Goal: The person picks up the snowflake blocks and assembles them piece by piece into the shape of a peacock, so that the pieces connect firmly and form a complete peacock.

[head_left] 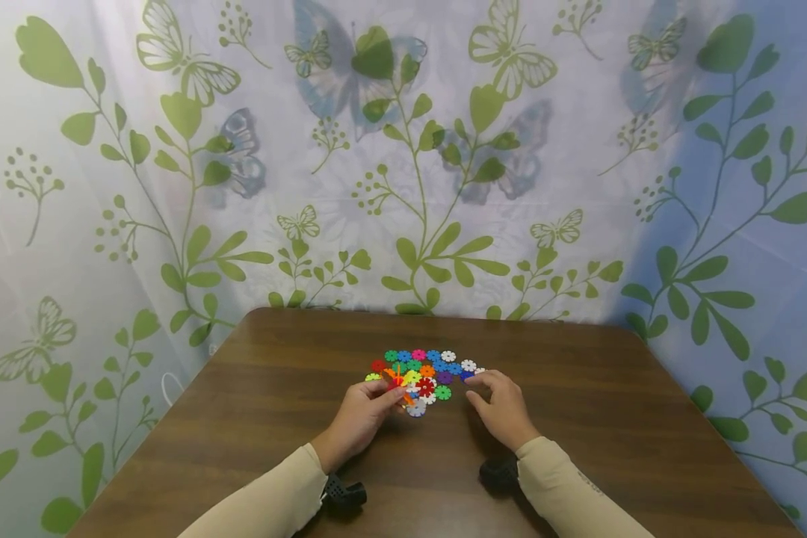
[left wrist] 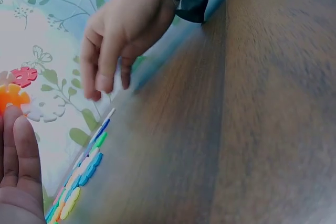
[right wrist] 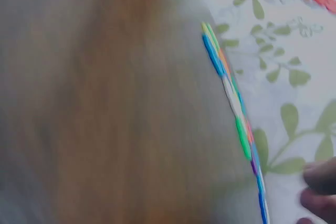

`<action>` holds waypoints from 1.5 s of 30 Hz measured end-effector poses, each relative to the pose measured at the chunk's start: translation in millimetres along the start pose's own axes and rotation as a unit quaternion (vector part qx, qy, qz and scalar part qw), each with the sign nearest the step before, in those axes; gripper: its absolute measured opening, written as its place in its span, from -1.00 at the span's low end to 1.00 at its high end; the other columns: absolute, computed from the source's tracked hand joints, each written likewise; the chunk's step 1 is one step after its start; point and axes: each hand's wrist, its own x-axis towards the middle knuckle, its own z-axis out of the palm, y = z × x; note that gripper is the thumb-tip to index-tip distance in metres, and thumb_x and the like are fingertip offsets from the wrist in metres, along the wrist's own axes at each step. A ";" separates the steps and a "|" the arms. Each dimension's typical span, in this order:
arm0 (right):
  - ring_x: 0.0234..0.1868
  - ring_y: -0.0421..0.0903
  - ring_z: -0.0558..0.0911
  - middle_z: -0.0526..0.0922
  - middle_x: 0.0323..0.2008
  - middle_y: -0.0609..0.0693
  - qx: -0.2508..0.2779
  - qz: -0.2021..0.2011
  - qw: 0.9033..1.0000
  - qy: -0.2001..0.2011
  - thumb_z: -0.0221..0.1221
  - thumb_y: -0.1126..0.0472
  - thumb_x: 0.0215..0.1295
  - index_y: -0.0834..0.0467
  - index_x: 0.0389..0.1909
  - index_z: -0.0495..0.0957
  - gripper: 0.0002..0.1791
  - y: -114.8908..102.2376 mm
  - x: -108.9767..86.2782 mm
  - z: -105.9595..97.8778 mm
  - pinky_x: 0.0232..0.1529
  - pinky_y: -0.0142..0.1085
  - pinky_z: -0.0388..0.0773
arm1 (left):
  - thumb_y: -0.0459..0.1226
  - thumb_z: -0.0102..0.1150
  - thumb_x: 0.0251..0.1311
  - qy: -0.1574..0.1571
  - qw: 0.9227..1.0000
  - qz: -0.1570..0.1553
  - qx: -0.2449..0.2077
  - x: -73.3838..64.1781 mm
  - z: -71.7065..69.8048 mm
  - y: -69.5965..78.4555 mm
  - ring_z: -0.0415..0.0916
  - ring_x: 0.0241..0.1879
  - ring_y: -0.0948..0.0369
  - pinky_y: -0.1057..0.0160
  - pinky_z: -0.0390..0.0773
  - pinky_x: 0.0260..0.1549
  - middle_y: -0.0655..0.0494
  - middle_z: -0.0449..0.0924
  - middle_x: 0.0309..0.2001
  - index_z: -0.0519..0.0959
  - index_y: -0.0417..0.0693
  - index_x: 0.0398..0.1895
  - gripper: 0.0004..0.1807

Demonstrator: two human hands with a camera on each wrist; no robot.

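Note:
My left hand [head_left: 358, 418] pinches a joined cluster of notched plastic discs. Orange [left wrist: 13, 97], red [left wrist: 24, 76] and white [left wrist: 50, 109] discs show in that cluster in the left wrist view. My right hand [head_left: 503, 411] hovers at the right end of the loose discs, near a dark blue disc [head_left: 467, 376]. Its fingers point down, loosely bent, with nothing between them in the left wrist view. Loose flower-shaped discs [head_left: 443, 392] of several colours lie flat on the table ahead of both hands. The left hand and cluster cover part of them.
The brown wooden table [head_left: 255, 381] reaches back to a curtain [head_left: 403, 187] printed with leaves and butterflies. Black devices [head_left: 344, 493] are strapped at both wrists, close to the tabletop.

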 end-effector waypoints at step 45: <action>-0.09 0.09 0.66 0.72 -0.17 0.00 -0.081 -0.072 0.993 -0.055 0.50 0.47 0.16 0.15 -0.34 0.76 -0.82 19.4 -1.6 -0.1 0.03 0.11 0.57 | -0.38 0.41 0.35 0.004 1.000 0.002 -0.001 0.2 0.4 -0.2 0.64 -0.38 0.09 0.15 0.73 -0.17 -0.07 0.64 -0.28 0.69 -0.27 -0.28 -0.90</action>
